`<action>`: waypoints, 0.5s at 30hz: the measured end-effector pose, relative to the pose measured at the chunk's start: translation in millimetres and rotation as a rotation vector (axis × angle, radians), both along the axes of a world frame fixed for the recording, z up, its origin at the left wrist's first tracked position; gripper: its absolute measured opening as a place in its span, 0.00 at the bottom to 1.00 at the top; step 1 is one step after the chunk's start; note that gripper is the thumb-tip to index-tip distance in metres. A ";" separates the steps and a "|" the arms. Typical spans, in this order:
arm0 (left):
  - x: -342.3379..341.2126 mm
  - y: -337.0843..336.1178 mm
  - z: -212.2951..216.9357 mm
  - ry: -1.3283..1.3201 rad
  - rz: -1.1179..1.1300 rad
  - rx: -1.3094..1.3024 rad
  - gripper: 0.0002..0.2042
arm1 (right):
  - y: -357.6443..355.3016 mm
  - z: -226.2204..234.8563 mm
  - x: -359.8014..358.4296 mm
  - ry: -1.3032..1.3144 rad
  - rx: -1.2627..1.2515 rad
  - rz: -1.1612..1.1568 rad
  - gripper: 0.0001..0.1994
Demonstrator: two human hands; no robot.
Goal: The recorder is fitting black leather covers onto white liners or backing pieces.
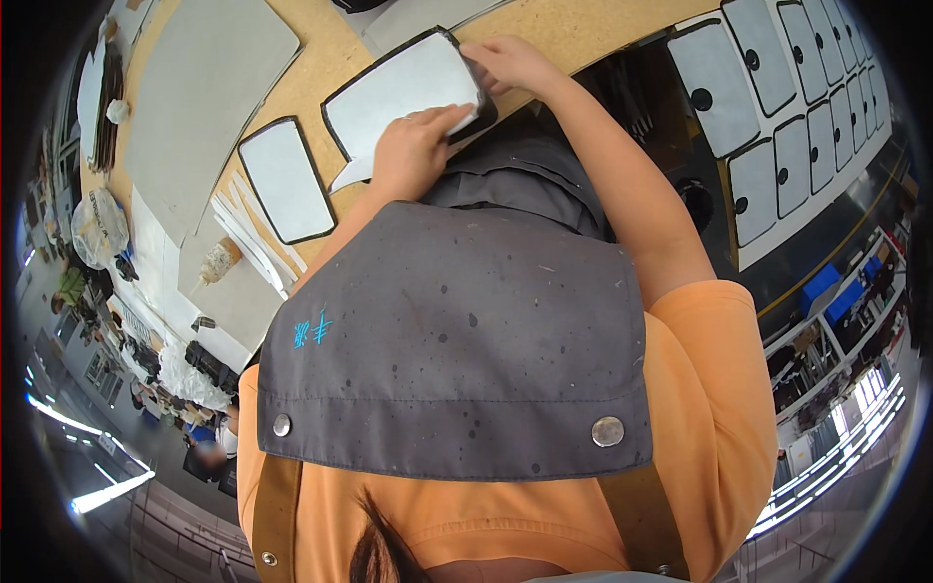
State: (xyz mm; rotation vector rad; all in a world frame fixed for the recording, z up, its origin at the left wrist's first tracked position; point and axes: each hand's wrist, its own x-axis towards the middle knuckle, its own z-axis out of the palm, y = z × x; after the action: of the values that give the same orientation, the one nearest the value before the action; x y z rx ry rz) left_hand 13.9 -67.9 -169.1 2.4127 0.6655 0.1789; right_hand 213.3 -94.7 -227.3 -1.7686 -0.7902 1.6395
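A white rectangular panel with a black border lies tilted at the near edge of the wooden workbench. My left hand rests on its near edge, with the fingers curled over the near right corner. My right hand grips the panel's far right corner and presses on the black edge. A second panel of the same kind lies flat to the left, apart from both hands. My grey apron and orange shirt fill the lower half of the view.
A large grey sheet covers the bench's left part. White strips and a small glue bottle lie near the second panel. Several white panels with black holes lie in rows on the right. A clear plastic bag sits far left.
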 end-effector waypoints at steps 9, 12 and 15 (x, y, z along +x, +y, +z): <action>-26.5 44.4 42.5 -0.076 0.420 -0.762 0.10 | -44.7 67.1 -27.8 -0.109 0.301 -0.079 0.12; -30.0 45.0 61.0 -0.213 0.478 -0.974 0.09 | -43.2 78.8 -40.9 -0.621 0.771 -0.082 0.08; -39.0 41.8 61.4 -0.351 0.549 -1.008 0.09 | -39.1 93.5 -45.6 -0.701 0.780 -0.069 0.06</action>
State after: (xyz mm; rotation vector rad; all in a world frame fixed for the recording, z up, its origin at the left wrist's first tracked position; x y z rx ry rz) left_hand -25.2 -26.1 -107.7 1.1749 0.9412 0.3716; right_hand 167.7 -133.8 -133.7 -1.7026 -1.4112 0.4760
